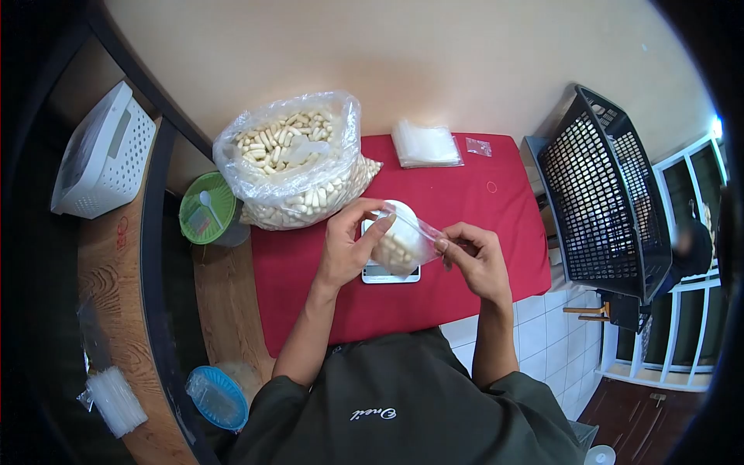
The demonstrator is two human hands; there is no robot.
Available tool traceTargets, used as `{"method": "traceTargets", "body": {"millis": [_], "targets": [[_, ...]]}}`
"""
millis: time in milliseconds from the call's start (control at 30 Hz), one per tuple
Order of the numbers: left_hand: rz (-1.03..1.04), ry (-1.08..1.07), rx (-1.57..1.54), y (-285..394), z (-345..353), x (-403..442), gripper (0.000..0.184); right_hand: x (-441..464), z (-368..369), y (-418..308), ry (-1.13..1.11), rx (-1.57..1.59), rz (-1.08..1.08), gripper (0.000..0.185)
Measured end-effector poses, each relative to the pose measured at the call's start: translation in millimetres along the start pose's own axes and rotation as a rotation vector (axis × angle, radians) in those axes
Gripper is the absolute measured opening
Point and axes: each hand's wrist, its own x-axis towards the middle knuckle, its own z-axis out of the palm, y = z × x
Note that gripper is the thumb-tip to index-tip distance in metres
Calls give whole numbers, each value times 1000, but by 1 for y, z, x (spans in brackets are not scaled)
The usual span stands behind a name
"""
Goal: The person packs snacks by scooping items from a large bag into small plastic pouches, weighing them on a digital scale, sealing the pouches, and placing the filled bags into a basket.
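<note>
A small clear plastic bag (400, 249) with several pale capsules in it hangs between my two hands, above a white digital scale (391, 277). My left hand (353, 240) pinches the bag's upper left edge between thumb and fingers. At the bag's right corner, my right hand (475, 260) is closed on the plastic with thumb and fingertips. The bag and my left hand hide part of the scale. Behind my left hand stands a large open plastic bag (298, 198) full of the same capsules, with a clear scoop-like piece lying on them.
A stack of clear bags (426, 146), a small packet (478, 147) and a rubber band (491, 187) lie on the red cloth (465, 201). Around it are a green-lidded container (209, 208), white basket (116, 155), black crate (597, 194) and blue lid (218, 397). A person (692, 248) is far right.
</note>
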Motion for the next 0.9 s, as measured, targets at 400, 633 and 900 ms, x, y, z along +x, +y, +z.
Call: {"method": "traceTargets", "body": {"millis": [400, 633, 900], "targets": [[-128, -176, -262, 8, 14, 7, 4, -19, -7, -10, 51, -117, 21, 9], [-48, -428, -12, -3, 33, 9, 12, -35, -25, -15, 67, -353, -59, 15], [84, -552, 175, 9, 78, 1, 7, -40, -35, -19, -3, -487, -120, 12]]}}
